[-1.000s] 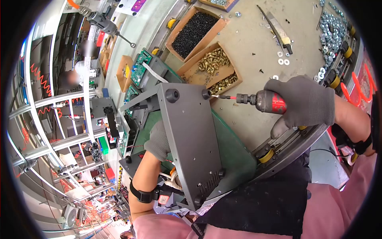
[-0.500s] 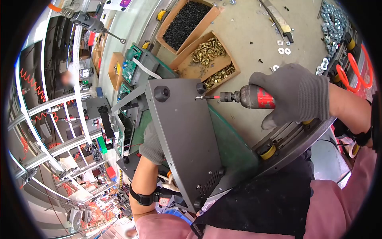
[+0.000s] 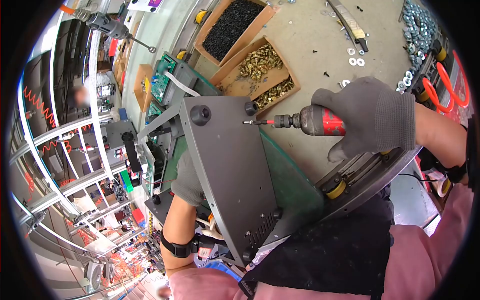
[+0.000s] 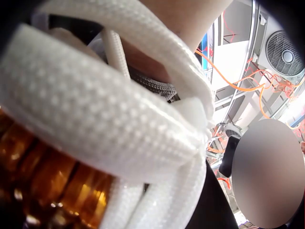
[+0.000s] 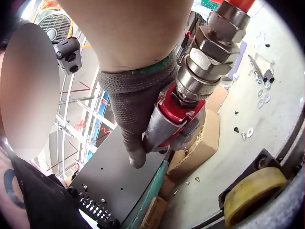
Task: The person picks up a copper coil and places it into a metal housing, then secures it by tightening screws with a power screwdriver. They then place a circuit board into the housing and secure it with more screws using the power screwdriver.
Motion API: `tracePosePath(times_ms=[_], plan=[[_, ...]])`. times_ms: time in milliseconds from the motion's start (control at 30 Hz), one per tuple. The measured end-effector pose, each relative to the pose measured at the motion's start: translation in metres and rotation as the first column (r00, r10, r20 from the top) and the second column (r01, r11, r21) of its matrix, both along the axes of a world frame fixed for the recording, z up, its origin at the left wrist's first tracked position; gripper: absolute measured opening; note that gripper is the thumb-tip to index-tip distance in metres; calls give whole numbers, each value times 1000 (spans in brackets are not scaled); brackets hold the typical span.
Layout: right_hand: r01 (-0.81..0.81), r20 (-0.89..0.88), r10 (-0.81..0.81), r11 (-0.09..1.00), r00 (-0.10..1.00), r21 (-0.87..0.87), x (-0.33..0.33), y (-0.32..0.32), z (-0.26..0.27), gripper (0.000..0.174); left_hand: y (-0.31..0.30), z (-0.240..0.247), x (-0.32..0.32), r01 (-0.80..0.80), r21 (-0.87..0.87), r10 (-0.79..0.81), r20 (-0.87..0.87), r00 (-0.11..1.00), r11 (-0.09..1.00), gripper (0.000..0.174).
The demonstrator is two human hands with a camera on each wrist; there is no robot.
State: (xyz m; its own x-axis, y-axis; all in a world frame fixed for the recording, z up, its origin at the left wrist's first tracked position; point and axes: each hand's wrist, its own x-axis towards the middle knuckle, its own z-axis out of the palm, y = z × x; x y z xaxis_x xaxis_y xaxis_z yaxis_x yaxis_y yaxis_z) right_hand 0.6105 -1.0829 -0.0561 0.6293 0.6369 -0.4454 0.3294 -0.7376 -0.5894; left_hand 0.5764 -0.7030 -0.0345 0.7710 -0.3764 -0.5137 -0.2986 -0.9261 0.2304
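My gloved right hand (image 3: 372, 117) grips a red and grey pneumatic screwdriver (image 3: 320, 121), its bit pointing left across a dark grey metal housing (image 3: 232, 165). The bit's tip overlaps the panel just below the black rubber foot (image 3: 251, 108) at the far right corner. Another rubber foot (image 3: 201, 115) sits at the far left corner. The housing stands tilted over a green mat (image 3: 295, 180). Behind its left edge is my gloved left hand (image 3: 187, 177); its fingers are hidden, so I cannot tell their hold. White braided sleeving (image 4: 95, 100) and a copper-coloured coil (image 4: 52, 176) fill the left wrist view.
Cardboard boxes hold black screws (image 3: 232, 30) and brass-coloured screws (image 3: 260, 62). Loose washers (image 3: 356, 62) and a heap of silver fasteners (image 3: 419, 35) lie on the bench. Green circuit boards (image 3: 162, 82) stand beyond the housing. Another power driver (image 3: 107, 25) hangs at upper left.
The screwdriver's bit has come off the far right rubber foot and now lies over the panel just below it. The head view has shifted slightly; the left hand stays behind the housing.
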Motion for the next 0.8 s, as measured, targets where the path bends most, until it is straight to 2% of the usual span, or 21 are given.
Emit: tracePosePath(times_ms=[367, 700, 800], plan=[[-29, 71, 32, 998, 997, -48, 2, 3, 7, 68, -11, 2, 4, 23, 48, -27, 89, 996, 999, 40], [-36, 125, 37, 999, 991, -6, 3, 2, 10, 67, -16, 9, 2, 44, 100, -60, 159, 985, 994, 41], [-41, 122, 44, 999, 992, -30, 2, 4, 10, 63, -14, 7, 2, 49, 59, -57, 146, 988, 997, 41]])
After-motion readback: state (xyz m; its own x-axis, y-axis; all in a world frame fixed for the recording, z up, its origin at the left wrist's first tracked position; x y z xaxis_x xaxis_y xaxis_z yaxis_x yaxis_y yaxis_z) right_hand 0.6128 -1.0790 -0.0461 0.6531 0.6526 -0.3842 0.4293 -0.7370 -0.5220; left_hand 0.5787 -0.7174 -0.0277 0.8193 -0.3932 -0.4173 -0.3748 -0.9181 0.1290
